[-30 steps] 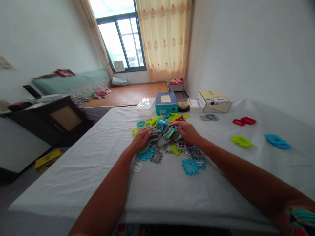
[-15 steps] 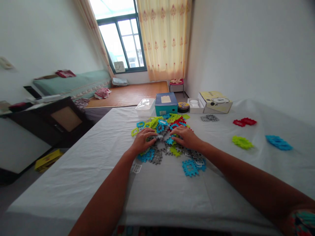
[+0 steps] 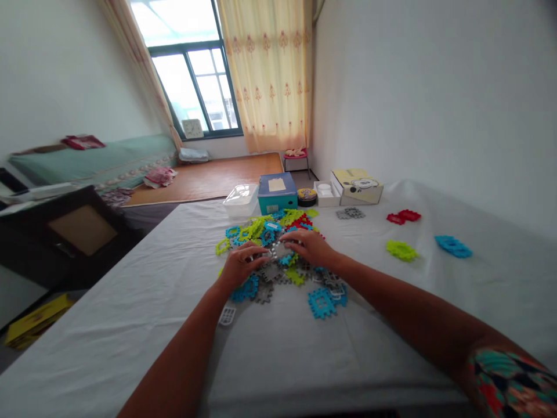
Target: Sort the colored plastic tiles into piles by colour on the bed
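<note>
Dozens of toothed tiles (image 3: 261, 227), grey, blue, lime and red, sit heaped mid-desk (image 3: 130, 325), dead ahead at 12 o'clock from the person. And the left hand (image 3: 239, 267) and right hand (image 3: 311, 247) have closed in! Half a second back the palms lay spread on the heap; now the fingertips meet on one pale grey tile (image 3: 278, 251) at its crest. Fingers curl in from both sides and touch it, but whether they truly grip it I cannot tell. The heap's long axis runs from 11 o'clock, by the blue box (image 3: 277, 194), down to 5 o'clock, ending at a lone blue tile (image 3: 321, 303). The grey tile's own facing is too small to read.
</note>
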{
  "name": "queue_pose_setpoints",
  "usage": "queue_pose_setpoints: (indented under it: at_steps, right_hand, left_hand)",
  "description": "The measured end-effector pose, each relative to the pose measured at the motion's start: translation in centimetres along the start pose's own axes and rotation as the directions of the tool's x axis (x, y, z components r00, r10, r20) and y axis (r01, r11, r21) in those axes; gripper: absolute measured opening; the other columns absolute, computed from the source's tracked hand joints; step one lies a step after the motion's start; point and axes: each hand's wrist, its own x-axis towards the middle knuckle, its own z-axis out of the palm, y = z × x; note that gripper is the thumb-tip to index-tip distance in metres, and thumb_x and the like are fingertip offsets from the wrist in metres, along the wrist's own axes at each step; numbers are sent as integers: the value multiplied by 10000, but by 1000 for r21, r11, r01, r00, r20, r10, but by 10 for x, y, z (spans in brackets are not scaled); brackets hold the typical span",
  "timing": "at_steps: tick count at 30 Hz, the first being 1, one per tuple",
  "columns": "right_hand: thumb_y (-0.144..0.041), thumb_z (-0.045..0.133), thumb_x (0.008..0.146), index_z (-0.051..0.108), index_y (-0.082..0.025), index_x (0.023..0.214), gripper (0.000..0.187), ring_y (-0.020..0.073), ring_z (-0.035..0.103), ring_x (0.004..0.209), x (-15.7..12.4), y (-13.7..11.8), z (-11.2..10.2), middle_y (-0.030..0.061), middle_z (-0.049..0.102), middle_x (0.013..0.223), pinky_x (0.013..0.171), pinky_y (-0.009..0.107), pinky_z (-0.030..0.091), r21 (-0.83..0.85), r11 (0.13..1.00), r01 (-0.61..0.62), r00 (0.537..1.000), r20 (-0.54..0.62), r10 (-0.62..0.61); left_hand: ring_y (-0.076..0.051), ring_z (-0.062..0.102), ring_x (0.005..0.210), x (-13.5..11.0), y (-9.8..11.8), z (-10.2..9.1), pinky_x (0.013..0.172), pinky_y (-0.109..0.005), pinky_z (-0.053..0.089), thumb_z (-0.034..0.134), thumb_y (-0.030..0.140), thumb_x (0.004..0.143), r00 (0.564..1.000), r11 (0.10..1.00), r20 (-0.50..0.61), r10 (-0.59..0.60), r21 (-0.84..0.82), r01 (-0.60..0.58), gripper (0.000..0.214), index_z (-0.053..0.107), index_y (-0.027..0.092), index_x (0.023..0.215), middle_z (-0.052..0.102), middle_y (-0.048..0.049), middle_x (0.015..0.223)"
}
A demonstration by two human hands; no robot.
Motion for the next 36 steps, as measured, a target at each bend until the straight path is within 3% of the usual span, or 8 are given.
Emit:
queue_pose_setpoints:
  at_steps: [3,5,9,12,18,24,30,36]
  right_hand:
    - [-337,607,858,632,-197,1045,235,152,662,706,3,51,-36,11,716,800,710,289,518,63,960,-271,923,-265,278]
    - [-345,635,812,611,-178,917,198,152,638,632,-3,95,-68,13,678,730,645,291,531,123,895,-429,782,-445,437]
    - [-264,667,750,526,-197,759,156,142,597,546,-28,165,-114,5,599,647,542,286,557,431,682,-591,373,-604,704]
    - [-237,652,766,472,-216,699,194,134,584,517,-41,182,-121,-7,552,586,526,286,573,517,613,-598,275,-585,763]
    - [-240,671,766,507,-189,710,181,139,606,562,-39,169,-109,28,603,636,559,287,573,484,626,-611,359,-536,764]
    - [-339,643,803,629,-171,874,183,174,623,728,-24,126,-102,97,686,826,657,283,532,355,746,-564,540,-524,658]
    - [-393,569,882,697,-192,965,252,158,627,698,6,25,-39,39,716,830,686,282,504,103,973,-209,969,-111,220]
    - [-318,521,946,602,-222,1259,338,201,603,1102,0,-34,5,95,648,1215,900,336,491,67,991,115,992,34,-118]
  left_hand:
    - [-160,660,773,-2,-12,-3,702,-263,518,651,431,851,999,991,33,-7,136,3,215,756,258,922,710,-29,870]
    - [-162,667,752,-3,-16,-5,696,-262,514,640,446,854,999,972,27,-18,234,11,218,761,273,909,719,-23,863]
    - [-163,678,740,-2,-16,-9,683,-250,516,612,475,864,998,951,-59,-17,308,35,238,755,293,924,731,-13,882]
    - [-161,679,753,0,-11,-10,699,-246,521,590,453,881,994,959,-110,-14,280,44,238,747,280,930,728,-15,873]
    - [-175,684,849,3,-10,-5,733,-261,555,557,411,905,983,989,-146,-110,81,123,280,710,238,1064,717,-49,1014]
    - [-186,708,733,3,-14,4,700,-328,609,672,527,789,934,892,-116,-337,-357,278,450,685,171,1063,742,-58,897]
    - [-167,685,634,3,-5,7,610,-296,595,729,549,719,916,829,-48,-398,-448,336,424,692,167,899,721,-20,729]
    - [-155,665,754,1,6,1,628,-239,548,681,423,814,978,960,-60,-198,-214,181,259,739,184,895,721,-44,845]
